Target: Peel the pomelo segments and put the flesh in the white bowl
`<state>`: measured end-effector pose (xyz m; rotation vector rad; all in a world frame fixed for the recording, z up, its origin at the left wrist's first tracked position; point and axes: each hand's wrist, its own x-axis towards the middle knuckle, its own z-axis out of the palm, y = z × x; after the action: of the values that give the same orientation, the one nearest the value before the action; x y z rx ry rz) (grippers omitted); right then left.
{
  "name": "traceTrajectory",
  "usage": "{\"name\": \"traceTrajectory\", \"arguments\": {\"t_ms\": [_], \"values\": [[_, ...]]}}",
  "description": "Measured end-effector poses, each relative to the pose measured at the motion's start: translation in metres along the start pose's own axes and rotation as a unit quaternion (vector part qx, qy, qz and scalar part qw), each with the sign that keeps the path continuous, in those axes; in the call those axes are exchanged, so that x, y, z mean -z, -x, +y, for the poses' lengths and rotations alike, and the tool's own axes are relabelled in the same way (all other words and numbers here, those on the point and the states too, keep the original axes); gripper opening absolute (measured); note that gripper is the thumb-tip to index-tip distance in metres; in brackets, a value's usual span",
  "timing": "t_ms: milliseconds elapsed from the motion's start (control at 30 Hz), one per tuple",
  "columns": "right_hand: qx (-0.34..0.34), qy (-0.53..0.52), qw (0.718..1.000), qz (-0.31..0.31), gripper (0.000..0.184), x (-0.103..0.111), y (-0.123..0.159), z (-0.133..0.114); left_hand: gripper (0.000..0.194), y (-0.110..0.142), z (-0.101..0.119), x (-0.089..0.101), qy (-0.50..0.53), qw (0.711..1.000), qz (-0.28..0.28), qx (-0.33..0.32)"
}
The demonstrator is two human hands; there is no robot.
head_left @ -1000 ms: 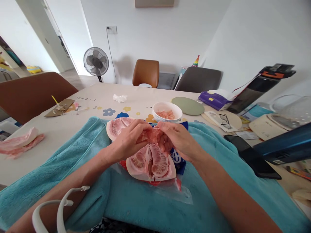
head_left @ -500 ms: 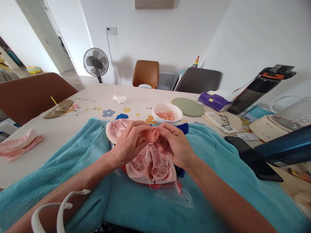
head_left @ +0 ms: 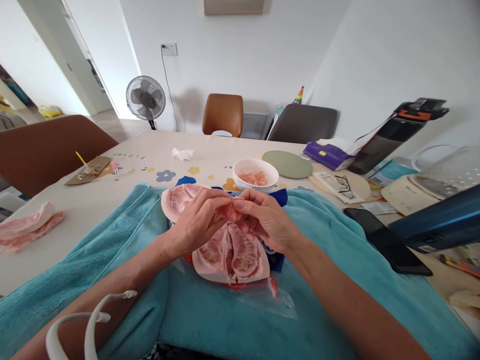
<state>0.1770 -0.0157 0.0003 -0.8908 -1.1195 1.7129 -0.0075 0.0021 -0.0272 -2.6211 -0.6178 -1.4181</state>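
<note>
Head view: the left hand (head_left: 197,220) and the right hand (head_left: 268,217) meet on one torn piece of pomelo flesh (head_left: 229,212). The left hand's fingers curl over its left end; the right hand's thumb and fingertips pinch its right end. Its long axis seems to run crosswise from hand to hand, though the fingers hide much of it.

A white bowl (head_left: 255,165) stands just beyond the grip, a little to the right, so the right hand is nearer it. Peeled pomelo pulp (head_left: 253,178) lies loose in the bottom of the bowl.

Directly below the grip, on the person's side, sits a cut pomelo chunk (head_left: 245,255), cut face up, its core groove pointing away from the person. Another pomelo chunk (head_left: 178,197) rests behind the left hand. Both are on a blue plastic bag (head_left: 277,198), over a teal blanket (head_left: 318,240).

Farther out, stripped pomelo rind (head_left: 30,227) lies well left of the grip. Beyond and right are a green placemat (head_left: 287,164) and a purple tissue pack (head_left: 330,155), white tissue showing at its top.
</note>
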Motion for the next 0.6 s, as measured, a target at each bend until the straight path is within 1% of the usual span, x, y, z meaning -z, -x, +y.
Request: {"name": "traceTrajectory", "arguments": {"t_ms": [100, 267, 333, 433, 500, 600], "values": [[0.004, -0.008, 1.0, 0.006, 0.026, -0.001, 0.0, 0.002, 0.038, 0.002, 0.0, -0.002, 0.016, 1.0, 0.006, 0.006], [0.029, 0.024, 0.998, 0.057, 0.013, -0.009, 0.004, 0.001, 0.038, 0.004, 0.002, -0.004, 0.05, 0.999, 0.01, 0.015], [0.035, 0.035, 0.997, 0.06, 0.009, -0.011, 0.005, 0.0, 0.038, 0.005, 0.003, -0.004, 0.066, 0.998, 0.01, 0.022], [0.046, 0.012, 0.997, 0.055, 0.005, -0.011, 0.006, 0.0, 0.038, 0.005, 0.004, -0.005, 0.09, 0.995, 0.021, 0.04], [0.036, -0.006, 0.998, 0.047, 0.004, -0.01, 0.006, -0.002, 0.037, 0.004, 0.004, -0.005, 0.102, 0.993, 0.03, 0.048], [-0.016, -0.023, 0.999, 0.032, 0.002, -0.008, 0.006, -0.005, 0.034, 0.002, 0.003, -0.005, 0.113, 0.991, 0.035, 0.06]]}}
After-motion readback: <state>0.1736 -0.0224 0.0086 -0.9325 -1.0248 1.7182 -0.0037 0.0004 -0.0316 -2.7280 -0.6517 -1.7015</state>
